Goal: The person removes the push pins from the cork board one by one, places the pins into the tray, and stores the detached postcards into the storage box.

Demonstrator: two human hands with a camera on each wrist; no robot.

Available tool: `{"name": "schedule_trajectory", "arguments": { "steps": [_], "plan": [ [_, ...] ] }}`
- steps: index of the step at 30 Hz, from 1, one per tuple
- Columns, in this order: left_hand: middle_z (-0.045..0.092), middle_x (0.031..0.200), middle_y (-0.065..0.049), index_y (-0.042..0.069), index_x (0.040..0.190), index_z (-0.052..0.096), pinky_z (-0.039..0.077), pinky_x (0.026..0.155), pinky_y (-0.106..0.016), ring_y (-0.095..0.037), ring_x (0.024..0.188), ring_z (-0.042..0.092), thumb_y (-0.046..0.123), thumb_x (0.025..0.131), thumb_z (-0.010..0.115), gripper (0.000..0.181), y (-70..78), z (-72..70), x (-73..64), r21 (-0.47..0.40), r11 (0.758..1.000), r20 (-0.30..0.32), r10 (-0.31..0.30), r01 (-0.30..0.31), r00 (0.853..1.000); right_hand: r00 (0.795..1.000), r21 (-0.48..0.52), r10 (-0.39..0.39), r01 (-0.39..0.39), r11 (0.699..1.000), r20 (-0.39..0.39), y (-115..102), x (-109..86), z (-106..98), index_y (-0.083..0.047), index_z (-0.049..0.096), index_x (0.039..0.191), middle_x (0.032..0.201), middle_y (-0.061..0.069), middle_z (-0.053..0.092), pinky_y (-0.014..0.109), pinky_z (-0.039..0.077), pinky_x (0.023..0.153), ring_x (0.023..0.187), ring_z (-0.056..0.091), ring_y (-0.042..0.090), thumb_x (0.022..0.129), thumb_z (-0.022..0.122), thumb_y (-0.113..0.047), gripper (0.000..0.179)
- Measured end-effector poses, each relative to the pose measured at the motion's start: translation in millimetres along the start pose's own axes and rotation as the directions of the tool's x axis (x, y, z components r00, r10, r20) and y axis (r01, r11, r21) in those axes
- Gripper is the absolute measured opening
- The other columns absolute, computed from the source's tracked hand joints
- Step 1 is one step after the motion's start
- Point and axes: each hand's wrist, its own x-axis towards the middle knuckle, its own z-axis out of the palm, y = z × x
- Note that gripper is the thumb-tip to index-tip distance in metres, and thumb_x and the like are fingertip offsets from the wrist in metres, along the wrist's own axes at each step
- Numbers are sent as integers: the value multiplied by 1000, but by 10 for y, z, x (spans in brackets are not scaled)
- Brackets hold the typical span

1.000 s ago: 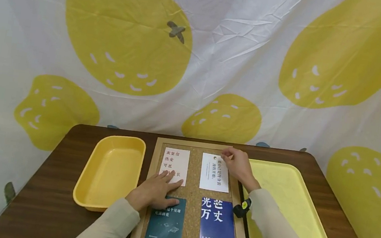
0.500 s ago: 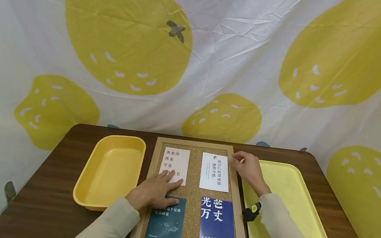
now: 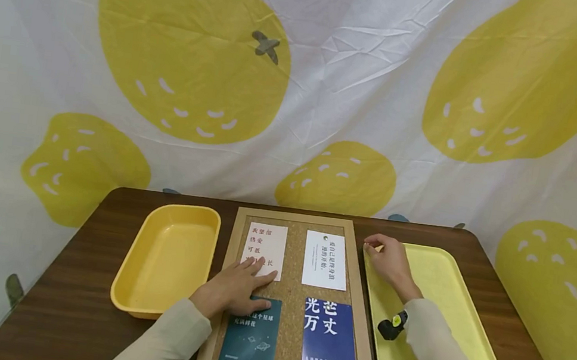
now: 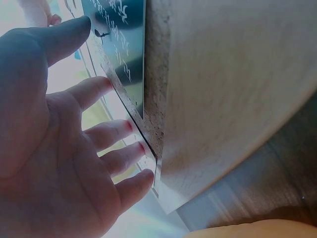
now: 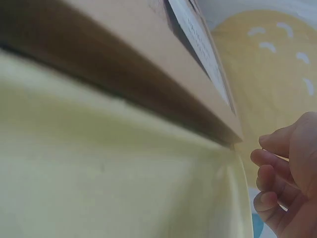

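My left hand (image 3: 236, 289) lies with fingers spread over the left side of a framed corkboard (image 3: 289, 324). Its fingertips cover the lower part of a pinkish card (image 3: 265, 243), and its thumb reaches onto a dark green card (image 3: 248, 349). In the left wrist view the palm and spread fingers of this hand (image 4: 74, 134) show. My right hand (image 3: 390, 266) hovers near the upper left corner of the yellow tray (image 3: 444, 319), fingers loosely bent. Nothing shows between its thumb and fingers in the right wrist view. A gold pushpin (image 3: 326, 238) sits near the top of a white card (image 3: 325, 265).
On the board's lower right is a blue card (image 3: 331, 347) with a pin (image 3: 328, 308) near its top. A deeper orange-yellow basin (image 3: 165, 261) stands left of the board on the dark wooden table (image 3: 68, 297). A lemon-print curtain (image 3: 304, 98) hangs behind.
My right hand has moved right, from the white card's top corner across the board's frame to the yellow tray's upper left corner. The left hand stays in place.
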Motion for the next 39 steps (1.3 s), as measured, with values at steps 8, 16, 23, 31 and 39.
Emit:
{"name": "schedule_trajectory", "arguments": {
  "steps": [8, 16, 23, 31, 39],
  "plan": [
    [28, 162, -12, 25, 153, 40, 21, 121, -50, -33, 150, 23, 54, 95, 57, 67, -23, 25, 24, -1, 1000, 4, 3, -3, 1000, 1000, -7, 24, -24, 1000, -12, 120, -43, -34, 2, 73, 101, 92, 15, 72, 31, 45, 66, 74, 59, 22, 91, 67, -5, 13],
    [30, 161, -13, 24, 153, 41, 22, 120, -50, -33, 149, 25, 53, 95, 58, 67, -20, 18, 11, -4, 1000, -5, 13, -13, 1000, 999, -17, 45, -45, 999, -11, 209, -84, -71, 2, 72, 102, 94, 17, 71, 32, 46, 68, 78, 60, 24, 92, 66, -6, 14],
    [30, 161, -12, 25, 153, 41, 22, 120, -49, -32, 149, 25, 54, 95, 57, 67, -35, 32, 21, 5, 1000, -8, 15, -15, 1000, 997, -24, 76, -76, 997, 10, 266, -106, -94, 1, 72, 104, 94, 17, 72, 32, 44, 64, 74, 59, 22, 93, 65, -7, 15],
    [29, 161, -12, 25, 153, 40, 22, 120, -49, -33, 149, 24, 54, 95, 57, 67, -35, 22, 17, 1, 1000, -8, 17, -17, 1000, 998, -33, 70, -70, 997, 4, 326, -100, -89, 1, 73, 101, 92, 16, 72, 31, 45, 62, 69, 58, 19, 92, 65, -5, 13],
    [29, 161, -12, 25, 153, 40, 21, 121, -50, -32, 150, 24, 54, 95, 57, 67, -34, 22, 25, 3, 1000, -3, 13, -13, 1000, 998, -40, 70, -70, 997, -7, 341, -128, -99, 0, 73, 100, 93, 17, 72, 33, 46, 64, 73, 62, 21, 92, 65, -6, 13]
  ]
}}
